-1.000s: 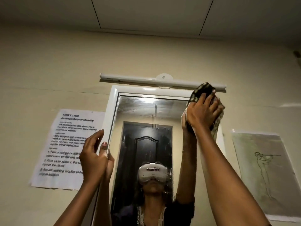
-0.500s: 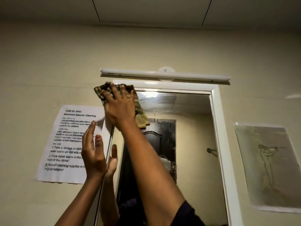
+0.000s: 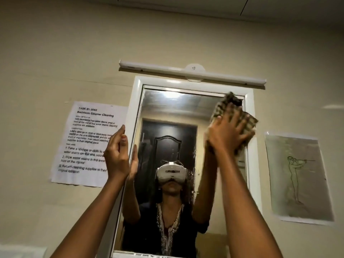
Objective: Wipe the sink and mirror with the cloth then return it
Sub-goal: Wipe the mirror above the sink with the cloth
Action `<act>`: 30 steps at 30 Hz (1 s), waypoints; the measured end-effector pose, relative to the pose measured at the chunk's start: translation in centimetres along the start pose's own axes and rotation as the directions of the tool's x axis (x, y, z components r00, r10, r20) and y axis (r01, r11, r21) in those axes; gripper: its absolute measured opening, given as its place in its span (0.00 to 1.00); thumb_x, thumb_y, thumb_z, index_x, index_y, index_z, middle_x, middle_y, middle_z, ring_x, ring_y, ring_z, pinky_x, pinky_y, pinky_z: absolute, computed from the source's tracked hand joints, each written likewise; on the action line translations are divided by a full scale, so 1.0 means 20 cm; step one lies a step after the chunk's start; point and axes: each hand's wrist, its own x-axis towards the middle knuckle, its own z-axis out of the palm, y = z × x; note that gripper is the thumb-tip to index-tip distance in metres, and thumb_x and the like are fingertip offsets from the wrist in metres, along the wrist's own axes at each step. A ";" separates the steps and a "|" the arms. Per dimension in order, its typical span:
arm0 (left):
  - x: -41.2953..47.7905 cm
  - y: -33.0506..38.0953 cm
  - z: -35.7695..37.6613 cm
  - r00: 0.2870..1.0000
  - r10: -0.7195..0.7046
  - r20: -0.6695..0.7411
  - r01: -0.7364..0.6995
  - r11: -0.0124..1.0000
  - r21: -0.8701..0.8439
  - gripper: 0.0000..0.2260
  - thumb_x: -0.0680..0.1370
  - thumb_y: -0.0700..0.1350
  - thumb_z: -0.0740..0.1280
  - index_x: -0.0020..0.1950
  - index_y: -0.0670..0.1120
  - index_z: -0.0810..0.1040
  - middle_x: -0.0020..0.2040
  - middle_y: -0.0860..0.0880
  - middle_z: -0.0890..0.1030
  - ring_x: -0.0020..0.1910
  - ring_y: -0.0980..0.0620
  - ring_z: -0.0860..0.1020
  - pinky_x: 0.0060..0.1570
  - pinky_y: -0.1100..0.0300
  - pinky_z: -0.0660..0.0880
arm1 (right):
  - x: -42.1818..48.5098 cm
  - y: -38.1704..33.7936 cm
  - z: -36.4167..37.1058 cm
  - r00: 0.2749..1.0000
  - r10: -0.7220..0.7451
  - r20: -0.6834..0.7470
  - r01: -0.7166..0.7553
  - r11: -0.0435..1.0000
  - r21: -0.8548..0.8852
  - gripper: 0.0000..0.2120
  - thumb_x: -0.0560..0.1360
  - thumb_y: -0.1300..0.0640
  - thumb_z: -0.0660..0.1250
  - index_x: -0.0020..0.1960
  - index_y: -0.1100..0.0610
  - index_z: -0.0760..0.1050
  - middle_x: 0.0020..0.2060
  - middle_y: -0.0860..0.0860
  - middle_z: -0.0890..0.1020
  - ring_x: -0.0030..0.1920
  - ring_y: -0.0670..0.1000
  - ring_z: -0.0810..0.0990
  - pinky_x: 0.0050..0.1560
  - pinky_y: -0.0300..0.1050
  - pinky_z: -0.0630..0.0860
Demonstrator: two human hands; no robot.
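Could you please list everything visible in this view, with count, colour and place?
mirror: one, white frame, centre of the wall, reflecting a dark door and the person wearing a white headset
light bar: one, white, on the wall just above the mirror
instruction sheet: one, white with black print, on the wall left of the mirror
sketch: one, pale paper with a line-drawn figure, on the wall right of the mirror
cloth: one, checked tan and dark, pressed on the mirror's upper right corner
left hand: one, open, at the mirror's left frame edge
right hand: one, flat on the cloth
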 end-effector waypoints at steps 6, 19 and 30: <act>0.00 0.01 -0.01 0.998 -0.064 0.006 0.065 0.994 -0.086 0.22 0.78 0.52 0.55 0.68 0.44 0.71 0.67 0.47 0.74 0.67 0.53 0.71 0.59 0.79 0.65 | -0.26 0.15 -0.03 0.951 0.305 -0.045 -0.304 0.952 0.026 0.26 0.79 0.49 0.52 0.75 0.52 0.51 0.77 0.55 0.51 0.74 0.66 0.47 0.73 0.66 0.42; 0.01 -0.06 -0.03 0.991 -0.128 -0.023 0.110 0.917 -0.385 0.28 0.77 0.61 0.53 0.70 0.46 0.68 0.65 0.55 0.75 0.66 0.63 0.71 0.65 0.66 0.67 | -0.50 -0.70 0.20 0.778 -0.602 0.182 0.598 0.797 0.081 0.25 0.78 0.43 0.52 0.74 0.39 0.50 0.77 0.49 0.48 0.75 0.63 0.42 0.68 0.68 0.31; -0.01 -0.06 -0.08 0.938 -0.344 -0.045 0.314 0.898 -0.309 0.14 0.78 0.47 0.58 0.60 0.46 0.77 0.58 0.45 0.79 0.60 0.51 0.76 0.65 0.54 0.70 | -0.66 -0.41 0.17 0.669 -0.709 0.223 0.731 0.682 -0.020 0.25 0.76 0.46 0.52 0.73 0.42 0.55 0.76 0.48 0.58 0.73 0.56 0.62 0.71 0.66 0.38</act>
